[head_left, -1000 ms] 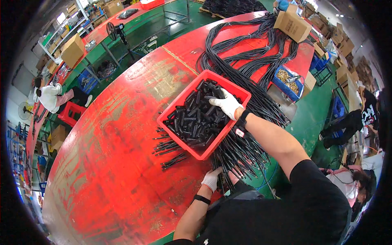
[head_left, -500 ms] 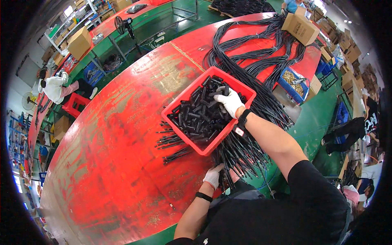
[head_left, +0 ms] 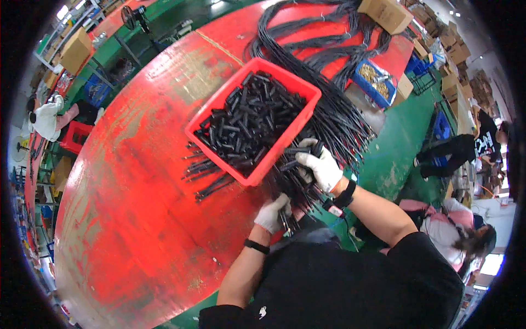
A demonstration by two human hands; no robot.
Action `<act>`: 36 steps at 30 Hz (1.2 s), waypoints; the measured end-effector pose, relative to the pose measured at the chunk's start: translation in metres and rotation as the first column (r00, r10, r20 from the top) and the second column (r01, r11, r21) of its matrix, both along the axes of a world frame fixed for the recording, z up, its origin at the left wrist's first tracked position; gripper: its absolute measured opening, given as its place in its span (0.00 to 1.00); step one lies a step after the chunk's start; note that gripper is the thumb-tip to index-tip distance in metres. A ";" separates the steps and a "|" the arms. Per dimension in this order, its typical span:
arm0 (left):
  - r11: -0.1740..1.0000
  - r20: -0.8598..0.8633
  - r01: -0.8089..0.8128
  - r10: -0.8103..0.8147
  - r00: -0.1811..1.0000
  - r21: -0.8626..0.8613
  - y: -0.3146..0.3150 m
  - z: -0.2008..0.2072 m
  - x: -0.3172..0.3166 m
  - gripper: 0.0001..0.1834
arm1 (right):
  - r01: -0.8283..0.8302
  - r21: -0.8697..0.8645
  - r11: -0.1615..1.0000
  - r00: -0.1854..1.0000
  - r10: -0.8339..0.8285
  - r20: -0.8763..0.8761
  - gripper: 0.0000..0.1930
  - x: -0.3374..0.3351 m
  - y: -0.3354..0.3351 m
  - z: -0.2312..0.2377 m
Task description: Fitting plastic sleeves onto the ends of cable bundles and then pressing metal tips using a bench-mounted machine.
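Note:
A red plastic bin (head_left: 310,104) full of short black tubular sleeves (head_left: 244,118) rests on the table, over a spread of black cables (head_left: 337,104). Just outside its near right corner, my gloved right hand (head_left: 322,169) is closed around a few of the black sleeves, above the cable ends. My gloved left hand (head_left: 272,214) is below the bin's near corner, its fingers closed on some cable ends (head_left: 290,222). Exactly how many cables it grips is hidden. Both hands wear white gloves.
The red table (head_left: 148,219) has worn, scuffed patches. A blue bin (head_left: 378,82) of small brass-coloured parts stands at the right edge, and a cardboard box (head_left: 386,15) sits at the far end. Other people are at the left and right, one close behind my right arm.
My right hand has come out of the bin toward me with black sleeves in it. My left hand stays near the cable ends. The whole view has shifted.

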State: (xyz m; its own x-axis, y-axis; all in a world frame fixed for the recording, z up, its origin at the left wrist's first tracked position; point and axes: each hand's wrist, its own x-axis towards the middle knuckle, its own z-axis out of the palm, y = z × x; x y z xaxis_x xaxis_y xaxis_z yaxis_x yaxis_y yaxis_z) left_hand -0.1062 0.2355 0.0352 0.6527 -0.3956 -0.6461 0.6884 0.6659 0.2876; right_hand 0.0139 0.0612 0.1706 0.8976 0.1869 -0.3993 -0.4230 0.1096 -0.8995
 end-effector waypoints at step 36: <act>0.970 -0.043 0.101 -0.094 0.995 0.219 0.012 -0.034 -0.006 0.16 | -0.640 -0.088 0.764 0.681 0.509 -0.526 0.17 -0.106 -0.070 -0.085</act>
